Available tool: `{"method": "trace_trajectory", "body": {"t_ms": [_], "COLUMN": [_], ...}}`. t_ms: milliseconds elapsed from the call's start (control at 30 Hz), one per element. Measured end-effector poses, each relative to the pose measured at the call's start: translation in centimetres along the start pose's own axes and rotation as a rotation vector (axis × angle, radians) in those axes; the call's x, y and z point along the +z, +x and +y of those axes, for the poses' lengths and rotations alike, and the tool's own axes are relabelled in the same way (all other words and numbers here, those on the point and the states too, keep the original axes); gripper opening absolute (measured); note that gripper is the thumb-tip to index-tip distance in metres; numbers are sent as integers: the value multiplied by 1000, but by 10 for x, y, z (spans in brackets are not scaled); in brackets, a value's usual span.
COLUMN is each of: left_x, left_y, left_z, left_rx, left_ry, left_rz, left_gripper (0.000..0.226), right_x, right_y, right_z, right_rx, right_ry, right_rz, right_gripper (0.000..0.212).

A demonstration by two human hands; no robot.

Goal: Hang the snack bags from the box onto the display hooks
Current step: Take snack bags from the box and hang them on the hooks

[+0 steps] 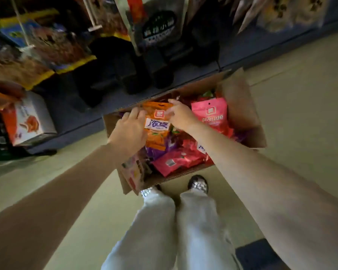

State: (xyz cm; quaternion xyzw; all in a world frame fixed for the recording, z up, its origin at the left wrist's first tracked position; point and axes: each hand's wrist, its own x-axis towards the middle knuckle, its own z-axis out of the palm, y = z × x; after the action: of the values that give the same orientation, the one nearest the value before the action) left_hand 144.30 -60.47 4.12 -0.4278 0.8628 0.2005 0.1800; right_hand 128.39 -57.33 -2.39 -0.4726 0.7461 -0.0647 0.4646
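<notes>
An open cardboard box (240, 106) sits on the floor in front of my feet, filled with several snack bags. An orange snack bag (157, 131) lies on top at the box's left. My left hand (130, 129) grips its left edge. My right hand (179, 114) pinches its top right corner. A pink snack bag (213, 115) stands upright to the right of my right hand. Red and purple bags (176, 158) lie lower in the box. Display hooks (92, 18) with hanging bags stick out above, at the upper left.
A dark blue shelf base (183, 76) runs behind the box, with dark bags (158, 30) hanging above it. An orange and white carton (30, 119) stands at the left on the shelf base. Beige floor (300, 114) spreads right of the box. A dark mat (260, 254) lies at lower right.
</notes>
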Motion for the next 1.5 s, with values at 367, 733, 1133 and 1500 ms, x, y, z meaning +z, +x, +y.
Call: {"method": "trace_trajectory", "body": {"t_ms": [367,733,1133,1500], "left_x": [9,-384,-665,-738], "left_y": [-4,-106,-314,-388], "left_z": [-29,86,48,-109], "left_rx": [-5,62,234,-1], "left_ry": [-143,-737,-736,-389], "left_rz": [-49,-335,328,705], "left_gripper": [57,6,17,17], "right_x": [23,-336,-466,-396], "right_y": [23,-246,-460,-434], "right_z": [5,-266,-521,-693], "right_rx": [134,-163,-664,-832], "right_ry": [48,7,-534,-375], "right_rz": [-158,-242,225,386], "right_gripper": [26,28,25,12]}}
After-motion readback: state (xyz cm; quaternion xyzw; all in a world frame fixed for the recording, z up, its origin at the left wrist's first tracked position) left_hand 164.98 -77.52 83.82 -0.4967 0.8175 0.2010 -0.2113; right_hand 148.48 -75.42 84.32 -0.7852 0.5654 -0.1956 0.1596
